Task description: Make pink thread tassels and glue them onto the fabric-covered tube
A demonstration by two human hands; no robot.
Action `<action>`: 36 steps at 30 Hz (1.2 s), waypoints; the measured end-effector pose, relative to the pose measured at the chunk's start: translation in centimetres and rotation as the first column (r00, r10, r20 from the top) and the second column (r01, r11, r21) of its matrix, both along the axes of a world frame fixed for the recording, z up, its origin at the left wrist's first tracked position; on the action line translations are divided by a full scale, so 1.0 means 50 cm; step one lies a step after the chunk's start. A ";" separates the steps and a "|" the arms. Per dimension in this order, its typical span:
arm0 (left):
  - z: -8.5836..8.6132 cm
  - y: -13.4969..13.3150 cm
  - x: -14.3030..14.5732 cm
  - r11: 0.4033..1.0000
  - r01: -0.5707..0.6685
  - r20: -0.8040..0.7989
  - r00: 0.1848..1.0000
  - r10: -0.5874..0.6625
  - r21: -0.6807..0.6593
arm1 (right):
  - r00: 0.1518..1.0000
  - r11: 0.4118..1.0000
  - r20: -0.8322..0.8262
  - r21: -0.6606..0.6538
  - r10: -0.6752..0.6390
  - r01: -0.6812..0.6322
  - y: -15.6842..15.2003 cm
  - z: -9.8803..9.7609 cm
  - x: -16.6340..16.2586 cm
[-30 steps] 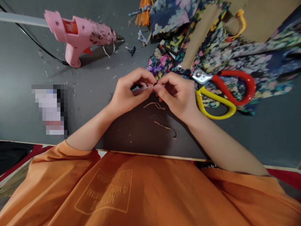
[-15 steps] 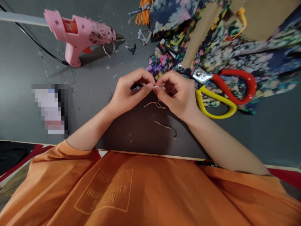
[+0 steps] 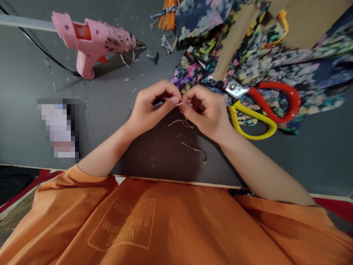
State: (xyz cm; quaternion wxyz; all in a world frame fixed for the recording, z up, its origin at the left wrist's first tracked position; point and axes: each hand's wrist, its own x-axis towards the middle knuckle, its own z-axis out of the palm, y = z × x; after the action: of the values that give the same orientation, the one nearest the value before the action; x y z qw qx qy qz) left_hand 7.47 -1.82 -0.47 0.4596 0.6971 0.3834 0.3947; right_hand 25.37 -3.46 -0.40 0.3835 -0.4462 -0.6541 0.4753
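Note:
My left hand point(image 3: 150, 110) and my right hand point(image 3: 206, 110) meet at the middle of the grey table point(image 3: 33, 121), fingertips almost touching. Both are closed in a pinch on a small pale piece point(image 3: 179, 104) that shows between them; a dark bit shows inside the left hand's fingers. A thin loose thread point(image 3: 182, 123) lies on the table just below the hands, and a darker curled strand point(image 3: 196, 150) lies nearer to me.
A pink glue gun point(image 3: 93, 40) with a black cord lies at the far left. Red-and-yellow scissors point(image 3: 261, 106) rest on floral fabric point(image 3: 275, 62) right of my right hand. Orange cords point(image 3: 168, 14) and scraps lie at the far edge. A blurred object point(image 3: 59, 129) sits at the left.
The fingers of both hands have shifted slightly around the small piece; the hands stay in the same place. Nothing else on the table has moved.

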 end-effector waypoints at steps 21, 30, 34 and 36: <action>-0.014 0.007 -0.004 0.997 0.046 0.018 0.999 -0.047 0.068 | 1.000 0.999 -0.003 0.030 -0.016 0.016 -0.002 -0.004 -0.001; -0.010 0.000 -0.005 0.998 0.043 -0.011 0.999 -0.043 0.050 | 0.999 0.999 -0.026 -0.009 -0.042 0.042 -0.004 -0.002 -0.003; -0.011 0.001 -0.004 0.997 0.048 0.010 0.999 -0.049 0.064 | 0.998 0.998 -0.020 -0.013 -0.054 0.054 -0.004 -0.003 -0.003; -0.012 0.001 -0.001 0.996 0.047 0.020 0.999 -0.048 0.077 | 0.998 0.998 -0.001 -0.012 -0.056 0.056 -0.004 -0.002 -0.003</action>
State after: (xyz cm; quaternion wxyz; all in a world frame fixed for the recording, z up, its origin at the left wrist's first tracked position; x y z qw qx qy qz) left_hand 7.41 -1.75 -1.07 0.4462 0.7187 0.3463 0.4056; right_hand 25.23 -3.65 -0.50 0.3944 -0.4663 -0.6382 0.4687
